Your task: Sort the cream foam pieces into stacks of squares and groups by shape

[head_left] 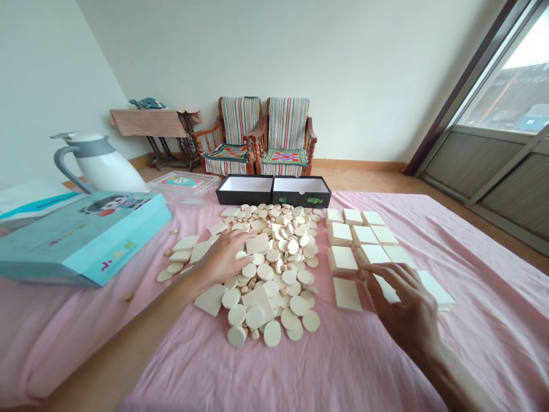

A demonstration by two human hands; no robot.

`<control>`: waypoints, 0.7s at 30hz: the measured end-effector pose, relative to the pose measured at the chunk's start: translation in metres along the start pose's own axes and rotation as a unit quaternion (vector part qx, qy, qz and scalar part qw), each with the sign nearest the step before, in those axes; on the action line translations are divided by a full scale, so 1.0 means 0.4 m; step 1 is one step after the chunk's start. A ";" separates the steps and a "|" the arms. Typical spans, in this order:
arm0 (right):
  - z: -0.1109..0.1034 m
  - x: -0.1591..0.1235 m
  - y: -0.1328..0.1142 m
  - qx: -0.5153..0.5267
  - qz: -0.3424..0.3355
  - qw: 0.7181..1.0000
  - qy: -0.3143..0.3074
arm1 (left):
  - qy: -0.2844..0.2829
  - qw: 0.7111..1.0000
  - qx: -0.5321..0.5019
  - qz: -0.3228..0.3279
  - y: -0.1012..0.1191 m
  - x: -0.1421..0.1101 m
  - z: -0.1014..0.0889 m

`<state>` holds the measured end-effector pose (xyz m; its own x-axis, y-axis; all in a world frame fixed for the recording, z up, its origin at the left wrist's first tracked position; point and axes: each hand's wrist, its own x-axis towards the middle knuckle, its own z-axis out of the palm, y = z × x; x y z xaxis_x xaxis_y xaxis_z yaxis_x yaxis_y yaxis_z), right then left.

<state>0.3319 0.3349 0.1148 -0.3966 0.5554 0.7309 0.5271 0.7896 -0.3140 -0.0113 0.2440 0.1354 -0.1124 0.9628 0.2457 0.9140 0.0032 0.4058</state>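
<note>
My left hand [226, 256] is over the left side of a heap of pale wooden discs [289, 277]. Its thumb and fingertips close on the left end of a square wooden tile [258, 244]. Larger square pieces and small wooden pegs are mixed into the heap. On the right, my right hand [405, 303] bends around a square wooden tile [387, 290] in the nearest row, thumb and index close together at its left side. Tile stacks [343, 258] stand in rows beyond these fingers. A flat tile [347, 294] lies left of them, and another stack [435, 289] is to their right.
Two black open boxes [302, 198] stand behind the heap. A light-blue carton [86, 240], a white jug [107, 166] and a clear plastic lid [184, 181] are at left. Pink cloth [300, 375] covers the table. Two chairs [285, 126] stand by the wall.
</note>
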 end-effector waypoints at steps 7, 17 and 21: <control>0.015 -0.003 -0.009 0.009 -0.026 0.999 -0.022 | 0.009 1.000 0.005 0.011 0.009 0.035 0.012; 0.023 0.018 -0.130 0.159 -0.047 0.961 -0.223 | -0.193 0.876 -0.441 0.028 0.192 -0.020 0.052; 0.005 0.026 -0.157 0.196 -0.067 0.929 -0.305 | -0.277 0.829 -0.485 0.028 0.210 -0.031 0.073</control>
<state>0.2932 0.2917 0.1411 -0.8548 0.3944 0.3372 0.1745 0.8305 -0.5290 0.0783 0.2404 0.1409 0.3617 0.9312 -0.0445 0.1374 -0.0061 0.9905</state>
